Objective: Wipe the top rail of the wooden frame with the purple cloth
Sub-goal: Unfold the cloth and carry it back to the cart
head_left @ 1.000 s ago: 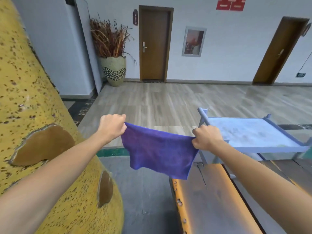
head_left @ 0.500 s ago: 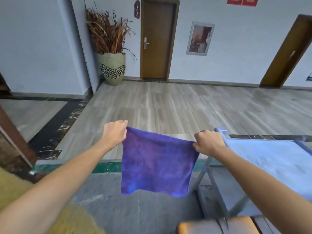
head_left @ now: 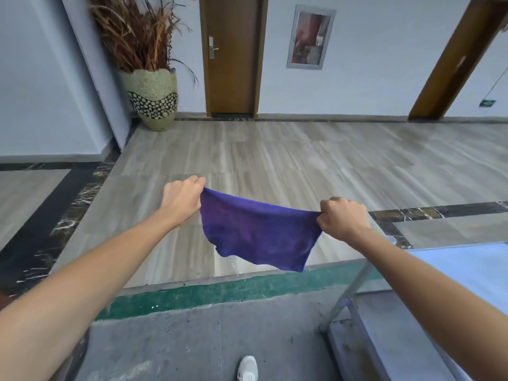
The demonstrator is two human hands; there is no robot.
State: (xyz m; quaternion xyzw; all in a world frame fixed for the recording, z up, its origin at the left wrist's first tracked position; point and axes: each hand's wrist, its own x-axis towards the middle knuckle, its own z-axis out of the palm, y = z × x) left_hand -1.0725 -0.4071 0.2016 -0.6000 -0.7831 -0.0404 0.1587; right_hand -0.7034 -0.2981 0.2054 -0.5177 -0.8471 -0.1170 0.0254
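We hold the purple cloth (head_left: pixel 258 232) stretched out in front of us, well above the floor. Our left hand (head_left: pixel 182 199) has its fingers curled tight round the cloth's upper left corner, and our right hand (head_left: pixel 343 218) is closed in a fist on the upper right corner. The cloth is soft and nappy, like microfibre; its top edge sags a little between the two hands, and the loose lower edge hangs in an uneven curve.

Below the cloth lies a floor of pale, streaky wood-look tiles (head_left: pixel 275 160) bordered by dark marbled strips. Nearer us runs a green band (head_left: pixel 220 292), then rough grey matting (head_left: pixel 192 339) where the toe of a white shoe (head_left: pixel 247 368) shows.

At lower right stands a pale blue-grey frame (head_left: pixel 354 287) with a slanted bar and a flat top panel; we cannot tell what it is made of. Against the far wall stand a woven, scallop-rimmed vase of dried reeds (head_left: pixel 151 100), a brown door (head_left: pixel 232 53) and a framed picture (head_left: pixel 309 37).
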